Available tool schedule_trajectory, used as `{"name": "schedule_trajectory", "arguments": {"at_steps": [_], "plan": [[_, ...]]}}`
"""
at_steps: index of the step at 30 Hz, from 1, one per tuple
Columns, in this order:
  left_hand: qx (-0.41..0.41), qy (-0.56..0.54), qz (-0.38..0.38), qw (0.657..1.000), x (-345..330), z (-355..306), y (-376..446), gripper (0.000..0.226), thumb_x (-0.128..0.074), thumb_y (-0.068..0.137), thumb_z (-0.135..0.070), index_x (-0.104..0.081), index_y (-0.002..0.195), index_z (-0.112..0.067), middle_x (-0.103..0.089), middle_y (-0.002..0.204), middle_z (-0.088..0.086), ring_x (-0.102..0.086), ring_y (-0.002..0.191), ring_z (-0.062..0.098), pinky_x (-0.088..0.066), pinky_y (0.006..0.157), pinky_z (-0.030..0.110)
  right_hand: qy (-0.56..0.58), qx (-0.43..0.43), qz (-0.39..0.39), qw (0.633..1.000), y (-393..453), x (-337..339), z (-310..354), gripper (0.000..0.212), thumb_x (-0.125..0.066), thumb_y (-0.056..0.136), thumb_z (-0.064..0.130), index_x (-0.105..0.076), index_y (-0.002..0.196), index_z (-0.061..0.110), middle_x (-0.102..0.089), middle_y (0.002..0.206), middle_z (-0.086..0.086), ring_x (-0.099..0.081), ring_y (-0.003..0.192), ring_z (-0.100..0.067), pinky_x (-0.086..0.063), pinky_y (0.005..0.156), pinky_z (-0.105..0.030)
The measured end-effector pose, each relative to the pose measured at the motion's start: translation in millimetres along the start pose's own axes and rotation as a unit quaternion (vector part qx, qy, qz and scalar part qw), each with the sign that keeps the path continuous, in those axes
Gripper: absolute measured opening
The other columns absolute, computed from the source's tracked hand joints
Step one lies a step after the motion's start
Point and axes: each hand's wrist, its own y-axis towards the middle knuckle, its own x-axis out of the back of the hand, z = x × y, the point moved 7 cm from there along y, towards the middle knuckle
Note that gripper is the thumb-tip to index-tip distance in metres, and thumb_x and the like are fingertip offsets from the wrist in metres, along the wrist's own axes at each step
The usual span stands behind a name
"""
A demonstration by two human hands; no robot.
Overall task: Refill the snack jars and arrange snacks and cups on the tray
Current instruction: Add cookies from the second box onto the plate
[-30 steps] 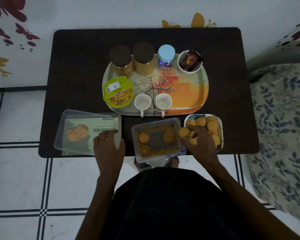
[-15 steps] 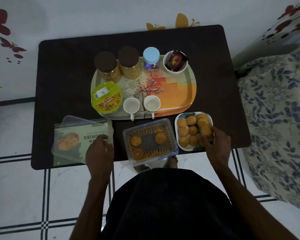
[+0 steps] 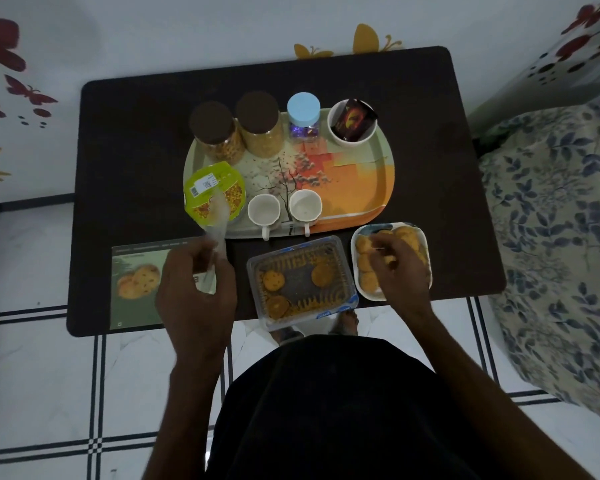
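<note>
Jars [image 3: 257,128] capped, cups [image 3: 284,209] on tray [image 3: 368,188]. Cookie plate [image 3: 426,271] still off it. Left hand [image 3: 194,292] lifting clear lid [image 3: 217,223]; right hand [image 3: 399,268] curled over cookies, grasp unclear.

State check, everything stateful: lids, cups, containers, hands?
Brown-lid jars: capped, filled.
Blue-lid jar: capped.
Cups: upright, empty.
Cookie container: open, three cookies.
Clear lid: lifted, held by left hand.
Right hand: over plate of cookies.

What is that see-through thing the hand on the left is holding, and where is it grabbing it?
The left hand grips a clear plastic lid by its near edge, tilted up. The right hand rests over the plate of cookies; whether its fingers hold one cannot be told.
</note>
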Motion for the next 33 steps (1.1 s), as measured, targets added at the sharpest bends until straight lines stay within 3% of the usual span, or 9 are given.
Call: {"name": "schedule_trajectory", "arguments": {"at_steps": [4, 8, 10, 12, 16, 21, 25, 29, 33], "plan": [[0.065, -0.141, 0.025, 0.988, 6, -11, 6, 0.014, -0.066, 0.094, -0.012, -0.063, 0.106, -0.017, -0.068, 0.099, 0.0, -0.068, 0.093, 0.021, -0.058, 0.077, 0.034, 0.136, -0.016, 0.132, 0.982, -10, -41, 42, 0.028, -0.058, 0.098, 0.027, -0.061, 0.126, 0.026, -0.068, 0.111, 0.009, -0.063, 0.104, -0.002, -0.051, 0.082, -0.019], [0.215, -0.281, 0.075, 0.932, -17, 22, -5, 0.014, -0.068, 0.092, -0.015, -0.068, 0.104, -0.021, -0.072, 0.102, 0.005, -0.07, 0.094, 0.026, -0.057, 0.077, 0.041, 0.192, -0.04, 0.222, 0.955, -17, -62, 52, 0.031, -0.048, 0.103, 0.027, -0.049, 0.134, 0.031, -0.063, 0.109, 0.023, -0.061, 0.097, 0.013, -0.05, 0.076, -0.008], [0.315, -0.312, 0.088, 0.892, -32, 49, -18, 0.015, -0.069, 0.092, -0.012, -0.069, 0.106, -0.018, -0.073, 0.102, 0.006, -0.069, 0.093, 0.02, -0.056, 0.074, 0.036, 0.175, -0.043, 0.216, 0.96, -13, -61, 44, 0.032, -0.052, 0.101, 0.016, -0.054, 0.131, 0.026, -0.067, 0.113, 0.012, -0.064, 0.102, 0.001, -0.052, 0.078, -0.014], [0.361, -0.298, 0.116, 0.876, -43, 72, -31, 0.015, -0.067, 0.092, -0.009, -0.069, 0.105, -0.017, -0.073, 0.102, 0.006, -0.069, 0.094, 0.022, -0.057, 0.068, 0.032, 0.143, -0.066, 0.169, 0.973, -8, -52, 25, 0.035, -0.056, 0.095, 0.006, -0.06, 0.123, 0.027, -0.068, 0.114, 0.0, -0.065, 0.105, -0.016, -0.055, 0.077, -0.023], [0.34, -0.177, 0.164, 0.909, -60, 99, -53, 0.013, -0.067, 0.093, -0.009, -0.068, 0.102, -0.019, -0.072, 0.094, 0.002, -0.07, 0.091, 0.027, -0.061, 0.07, 0.04, 0.033, -0.064, 0.138, 0.988, -4, -38, -3, 0.026, -0.063, 0.092, 0.011, -0.067, 0.111, 0.027, -0.07, 0.1, 0.002, -0.066, 0.095, -0.014, -0.058, 0.081, -0.037], [0.329, -0.068, 0.21, 0.918, -81, 117, -71, 0.01, -0.072, 0.087, -0.02, -0.067, 0.096, -0.024, -0.071, 0.089, -0.008, -0.069, 0.084, 0.012, -0.06, 0.079, 0.042, -0.029, -0.061, 0.114, 0.991, 3, -36, -8, 0.026, -0.065, 0.092, 0.011, -0.067, 0.117, 0.017, -0.064, 0.088, 0.008, -0.058, 0.078, 0.003, -0.047, 0.066, -0.014], [0.339, -0.057, 0.208, 0.915, -89, 116, -73, 0.012, -0.069, 0.089, -0.021, -0.063, 0.099, -0.022, -0.068, 0.092, -0.009, -0.067, 0.088, 0.011, -0.054, 0.073, 0.027, -0.05, -0.056, 0.106, 0.992, 5, -41, -8, 0.026, -0.065, 0.09, 0.012, -0.067, 0.115, 0.019, -0.065, 0.087, 0.009, -0.062, 0.082, -0.008, -0.052, 0.075, -0.027], [0.36, -0.06, 0.179, 0.914, -89, 118, -72, 0.013, -0.065, 0.091, -0.02, -0.057, 0.102, -0.021, -0.066, 0.091, -0.006, -0.066, 0.086, 0.014, -0.05, 0.067, 0.026, -0.06, -0.048, 0.111, 0.991, 1, -47, -9, 0.024, -0.064, 0.091, 0.012, -0.063, 0.115, 0.018, -0.06, 0.085, 0.012, -0.059, 0.077, 0.001, -0.045, 0.06, -0.01], [0.349, -0.044, 0.184, 0.918, -88, 118, -69, 0.024, -0.063, 0.092, -0.017, -0.054, 0.114, -0.021, -0.066, 0.095, -0.005, -0.067, 0.086, 0.014, -0.045, 0.062, 0.021, -0.065, -0.031, 0.116, 0.991, -2, -49, -4, 0.024, -0.06, 0.094, 0.015, -0.06, 0.118, 0.02, -0.06, 0.087, 0.014, -0.056, 0.076, 0.007, -0.044, 0.055, -0.007]]}}
